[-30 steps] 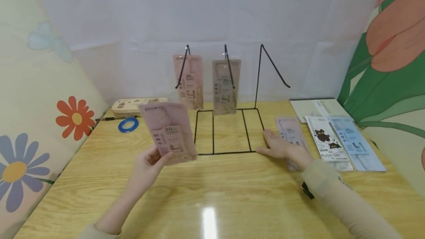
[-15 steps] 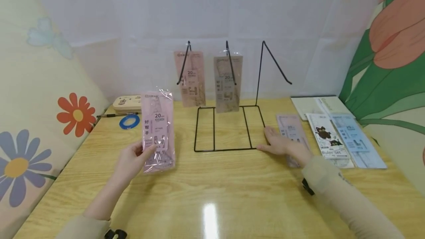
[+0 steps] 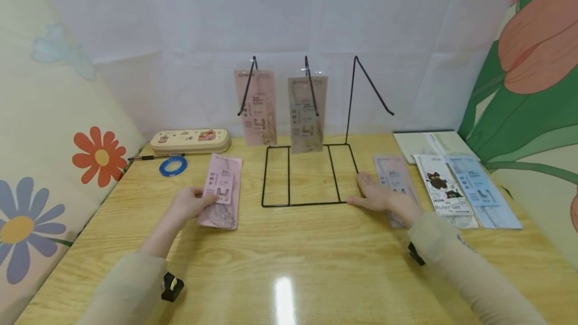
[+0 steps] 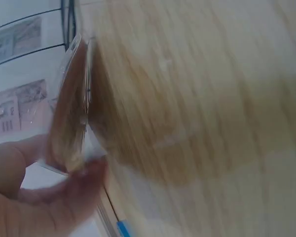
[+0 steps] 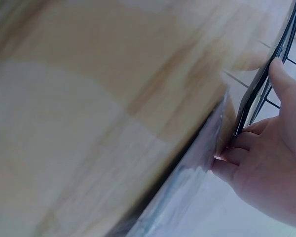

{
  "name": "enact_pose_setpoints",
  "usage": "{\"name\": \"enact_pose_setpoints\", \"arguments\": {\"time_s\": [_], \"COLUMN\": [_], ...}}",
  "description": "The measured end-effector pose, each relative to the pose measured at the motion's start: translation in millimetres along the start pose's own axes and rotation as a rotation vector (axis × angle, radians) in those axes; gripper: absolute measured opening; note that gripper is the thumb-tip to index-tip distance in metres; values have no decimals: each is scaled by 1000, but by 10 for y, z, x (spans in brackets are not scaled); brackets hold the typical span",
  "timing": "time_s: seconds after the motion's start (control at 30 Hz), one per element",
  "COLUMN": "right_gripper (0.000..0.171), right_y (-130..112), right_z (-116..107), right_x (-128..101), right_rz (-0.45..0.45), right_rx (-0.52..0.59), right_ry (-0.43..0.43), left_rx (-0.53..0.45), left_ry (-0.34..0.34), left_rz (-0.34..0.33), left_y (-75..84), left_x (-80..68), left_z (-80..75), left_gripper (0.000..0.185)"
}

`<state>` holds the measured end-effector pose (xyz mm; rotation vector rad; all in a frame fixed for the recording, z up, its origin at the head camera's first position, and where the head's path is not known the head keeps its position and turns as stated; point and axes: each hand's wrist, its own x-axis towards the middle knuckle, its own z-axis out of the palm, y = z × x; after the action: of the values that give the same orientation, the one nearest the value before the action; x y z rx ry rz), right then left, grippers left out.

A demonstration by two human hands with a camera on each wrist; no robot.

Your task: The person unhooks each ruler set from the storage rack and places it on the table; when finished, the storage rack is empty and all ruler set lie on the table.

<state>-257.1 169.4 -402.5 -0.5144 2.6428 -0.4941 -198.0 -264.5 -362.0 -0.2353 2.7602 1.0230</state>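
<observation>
A pink ruler pack [image 3: 221, 190] is laid flat on the desk [image 3: 289, 265], left of the black wire stand [image 3: 309, 174], and is pinched at its left edge by the left hand [image 3: 187, 203], the grip clamped on it. A greyish pack [image 3: 395, 184] is pressed under the right hand [image 3: 381, 198], fingers straight, beside the stand's base. Two packs [image 3: 256, 107] are hung on the stand's hooks.

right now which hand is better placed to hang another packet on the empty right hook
Right, probably. The right hand rests on the grey packet just below the empty hook; the left hand holds the pink packet farther off, left of the rack.
</observation>
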Motion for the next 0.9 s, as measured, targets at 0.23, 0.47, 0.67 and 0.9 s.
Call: {"name": "enact_pose_setpoints", "arguments": {"time_s": [0.23, 0.47, 0.67, 0.9], "right_gripper": [90, 89, 89, 90], "right_y": [-13, -33, -26, -31], "right_z": [-6, -17, -21, -20], "right_x": [-9, -26, -11, -8], "right_rz": [6, 4, 10, 8], "right_rx": [-16, -11, -11, -24], "right_ry": [-1, -7, -6, -4], "left_rx": [148, 91, 16, -129], "left_ry": [160, 217, 228, 211], "left_rz": [130, 243, 303, 331], "left_y": [163, 319, 436, 569], "left_x": [44, 221, 497, 782], "left_z": [-27, -33, -47, 32], "left_gripper": [77, 85, 80, 78]}}
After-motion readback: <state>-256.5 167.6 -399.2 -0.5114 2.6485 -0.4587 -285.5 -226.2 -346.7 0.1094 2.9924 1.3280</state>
